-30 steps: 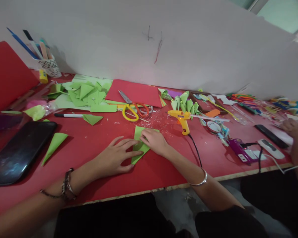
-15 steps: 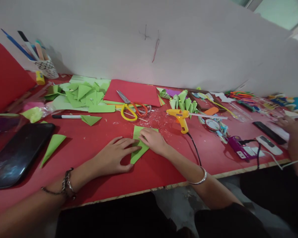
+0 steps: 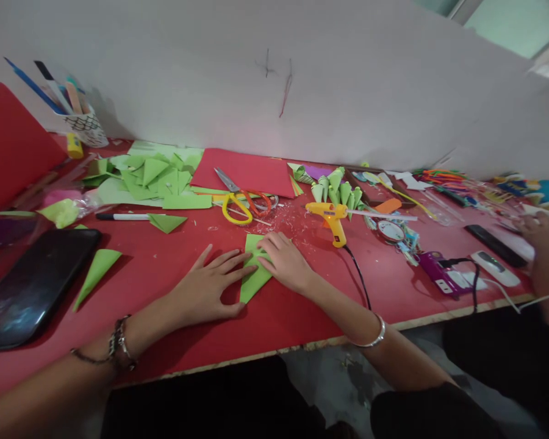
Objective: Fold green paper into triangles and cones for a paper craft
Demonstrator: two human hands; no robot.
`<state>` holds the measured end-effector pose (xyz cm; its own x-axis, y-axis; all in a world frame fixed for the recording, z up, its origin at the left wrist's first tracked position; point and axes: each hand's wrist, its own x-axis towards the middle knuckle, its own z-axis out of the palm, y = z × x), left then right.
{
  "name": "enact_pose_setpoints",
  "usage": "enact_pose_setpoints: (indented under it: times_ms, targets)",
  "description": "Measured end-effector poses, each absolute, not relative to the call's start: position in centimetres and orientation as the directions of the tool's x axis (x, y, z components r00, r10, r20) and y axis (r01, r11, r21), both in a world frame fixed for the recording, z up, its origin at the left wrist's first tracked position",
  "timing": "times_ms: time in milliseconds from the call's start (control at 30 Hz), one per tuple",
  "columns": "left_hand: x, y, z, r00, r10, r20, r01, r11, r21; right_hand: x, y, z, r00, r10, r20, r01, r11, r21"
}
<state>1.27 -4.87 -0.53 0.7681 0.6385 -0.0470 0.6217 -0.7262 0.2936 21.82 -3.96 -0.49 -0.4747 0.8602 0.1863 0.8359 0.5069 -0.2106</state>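
Note:
A folded piece of green paper (image 3: 255, 281) lies flat on the red tabletop in front of me. On its left edge rest the fingertips of my left hand (image 3: 210, 286), spread apart with the thumb out toward the near corner. From the right, my right hand (image 3: 286, 262) lies over the paper's upper part, its fingers stretched across and pressing on it. The hand covers the paper's right side. Just beyond stand yellow and orange-red handled scissors (image 3: 238, 201), lying with blades apart, and a yellow glue gun (image 3: 333, 221) with a clear stick.
Green paper pieces (image 3: 149, 174) are heaped at the back left by a red sheet (image 3: 251, 169). A black phone (image 3: 39, 283), a green paper cone (image 3: 96, 274) and a marker (image 3: 123, 216) lie left. Rolled green cones (image 3: 338, 186) and a purple power strip (image 3: 443, 274) lie right, near another person's hand (image 3: 540, 235).
My right hand has flattened from a curled press and shifted slightly right, its fingers now stretched over the paper. My left hand's fingers have spread a little more.

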Motion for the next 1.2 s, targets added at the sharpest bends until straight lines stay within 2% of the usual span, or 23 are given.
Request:
enact_pose_setpoints:
  times_ms: [100,167,267,400,567,967,1200]
  targets:
    - [1.2,-4.8,-0.6,0.770,0.637,-0.038,0.617,-0.727,0.302,22.2,-6.2,0.2,-0.589,0.768,0.250,0.748,0.636,-0.190]
    - [1.2,-4.8,-0.5,0.769,0.638,-0.042,0.617,-0.723,0.309,22.4,-7.6,0.3,-0.700,0.676,0.232,0.648,0.737,-0.193]
    - [1.1,-4.8,-0.4,0.767,0.637,-0.070,0.623,-0.716,0.314,22.6,-9.0,0.1,-0.760,0.628,0.168,0.584,0.773,-0.247]
    - [1.2,-4.7,-0.3,0.762,0.641,-0.092,0.634,-0.711,0.304,23.0,-9.3,-0.1,-0.758,0.642,0.118,0.592,0.752,-0.290]
    - [1.2,-4.7,-0.3,0.766,0.638,-0.084,0.630,-0.716,0.301,23.9,-8.7,-0.3,-0.749,0.652,0.116,0.609,0.747,-0.269]
    - [1.2,-4.6,-0.2,0.773,0.628,-0.093,0.624,-0.726,0.287,28.6,-7.3,-0.5,-0.521,0.845,0.122,0.780,0.529,-0.333]
    - [1.3,-4.6,0.0,0.773,0.625,-0.108,0.627,-0.729,0.275,29.5,-7.1,-0.5,-0.443,0.889,0.121,0.818,0.455,-0.353]
